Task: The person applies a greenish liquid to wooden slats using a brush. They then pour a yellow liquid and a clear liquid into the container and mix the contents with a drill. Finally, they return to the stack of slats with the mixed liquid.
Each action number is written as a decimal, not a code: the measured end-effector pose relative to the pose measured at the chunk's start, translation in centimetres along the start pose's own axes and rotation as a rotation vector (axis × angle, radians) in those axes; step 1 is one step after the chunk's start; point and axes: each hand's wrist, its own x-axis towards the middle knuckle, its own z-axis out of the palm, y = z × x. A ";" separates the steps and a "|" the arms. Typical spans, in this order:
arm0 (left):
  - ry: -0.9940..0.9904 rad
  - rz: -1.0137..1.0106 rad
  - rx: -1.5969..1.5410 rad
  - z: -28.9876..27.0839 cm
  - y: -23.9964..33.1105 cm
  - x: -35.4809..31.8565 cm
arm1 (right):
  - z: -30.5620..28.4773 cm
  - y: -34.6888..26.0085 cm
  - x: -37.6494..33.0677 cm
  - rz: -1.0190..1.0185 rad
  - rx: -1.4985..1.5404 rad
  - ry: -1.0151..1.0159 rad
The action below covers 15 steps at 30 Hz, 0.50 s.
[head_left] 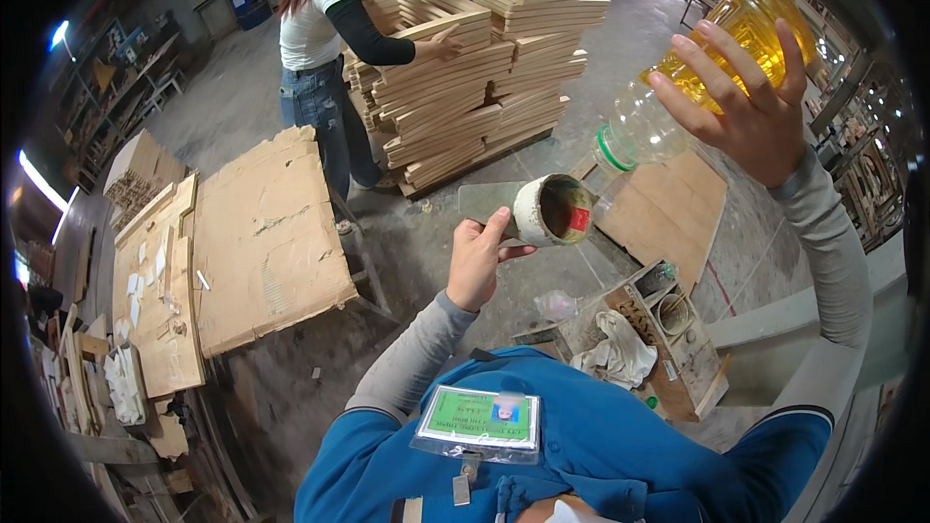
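Note:
My left hand [478, 257] grips a stubby round cup [531, 213] with a pale, stained outside, a dark inside and a red patch on its inner wall. The cup's mouth faces right. Up on the right, my right hand [751, 102] has its fingers wrapped round a big clear plastic bottle [651, 121] with yellow liquid in its raised end. The bottle tilts down to the left, its green-ringed neck above and right of the cup, apart from it. I cannot make out any liquid flowing between them.
A wooden tray box [693, 383] below holds a container, beside a white cloth [620, 351]. Plywood [673, 213] lies beyond. Cardboard [266, 242] covers a bench at left. A person [325, 68] touches a tall stack of wooden frames [484, 68] ahead.

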 end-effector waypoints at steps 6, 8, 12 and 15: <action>0.020 -0.004 -0.008 0.6 -0.6 0.4 | -0.3 0.3 -0.1 -0.025 -0.063 0.007; 0.009 0.001 -0.005 0.7 -0.9 0.6 | -0.5 0.4 0.3 -0.039 -0.052 0.011; 0.012 0.005 0.017 1.1 -1.5 1.2 | -0.3 0.5 0.1 -0.072 -0.082 -0.005; -0.016 -0.023 0.029 1.4 -2.2 1.5 | -0.9 0.4 0.0 -0.078 -0.064 -0.064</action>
